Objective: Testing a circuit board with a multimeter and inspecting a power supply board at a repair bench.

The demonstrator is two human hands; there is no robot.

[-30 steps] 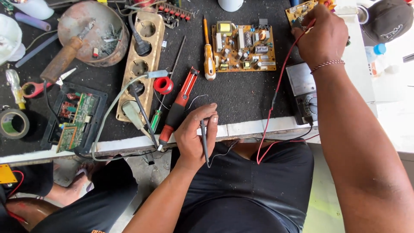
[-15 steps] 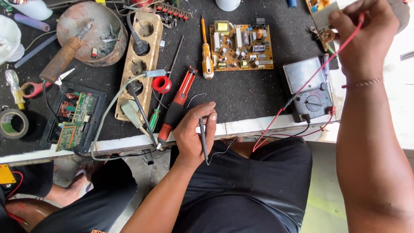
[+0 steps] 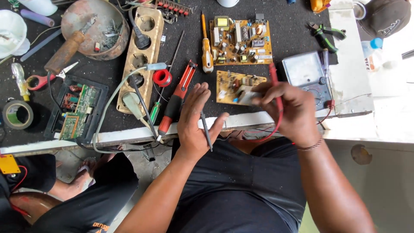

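Since the earlier pictures the right hand (image 3: 293, 110) has come down from the far right corner to the middle of the tabletop (image 3: 112, 43), and the small circuit board (image 3: 235, 86) that it carried up there now lies flat on the dark mat, just in front of the larger circuit board (image 3: 241, 35) and beside the grey multimeter (image 3: 307, 75). The right hand is closed: it pinches the red probe (image 3: 276, 86) with its red lead between thumb and fingers, and its fingertips touch the near right corner of the small board. The left hand (image 3: 195, 123) has moved from the table edge toward the board; its palm is half open, the fingers are stretched, and the black probe (image 3: 206, 129) sits loosely between the fingers and points down toward the lap. The small board looks light, stiff and thin, but fragile, I think, because many small parts stand up from its surface; it seems best to hold it by the bare edges or corners, not by the components. Left of the hands lie a red-handled tool (image 3: 177, 101), a roll of solder wire (image 3: 162, 78), a beige power strip (image 3: 140, 56) and an open black case with a green board (image 3: 75, 110).
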